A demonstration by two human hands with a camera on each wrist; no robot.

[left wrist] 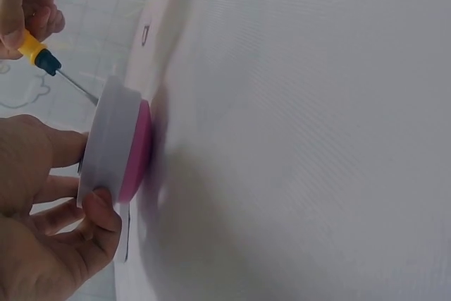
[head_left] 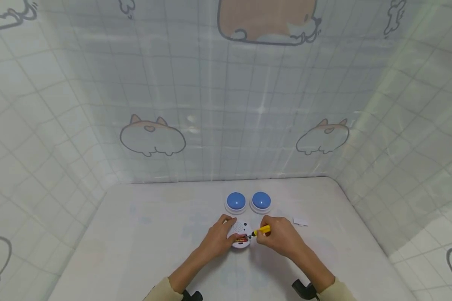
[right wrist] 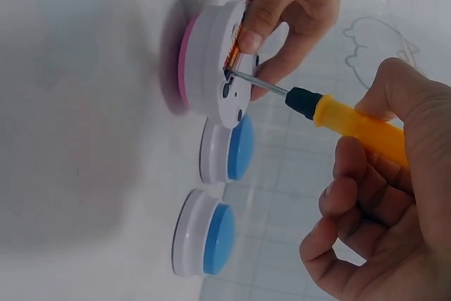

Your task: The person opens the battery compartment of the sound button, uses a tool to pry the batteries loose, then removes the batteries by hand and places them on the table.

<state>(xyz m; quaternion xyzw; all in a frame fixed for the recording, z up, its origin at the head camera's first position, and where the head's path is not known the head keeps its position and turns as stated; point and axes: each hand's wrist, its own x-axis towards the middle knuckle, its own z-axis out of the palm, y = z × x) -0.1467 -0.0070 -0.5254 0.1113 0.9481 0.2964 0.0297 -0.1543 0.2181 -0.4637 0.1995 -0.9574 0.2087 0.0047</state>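
Observation:
A round white push button with a pink cap point(left wrist: 140, 149) lies upside down, its cap against the tabletop. Its open battery compartment holds red-and-gold batteries point(head_left: 242, 238). My left hand point(head_left: 219, 237) grips the button's rim, the thumb over the batteries. Between the thumb and fingers of my right hand point(head_left: 282, 236) is a screwdriver point(right wrist: 359, 130) with a yellow and dark green handle. Its metal tip meets the end of the battery compartment. Exactly what the tip touches there is too small to tell.
Two white buttons with blue caps, a left one point(head_left: 236, 201) and a right one point(head_left: 261, 200), stand just behind. A small flat white piece point(head_left: 300, 221) lies to the right on the white tabletop point(head_left: 154, 234). Tiled-pattern curtains point(head_left: 241, 104) with cartoon dogs enclose the table.

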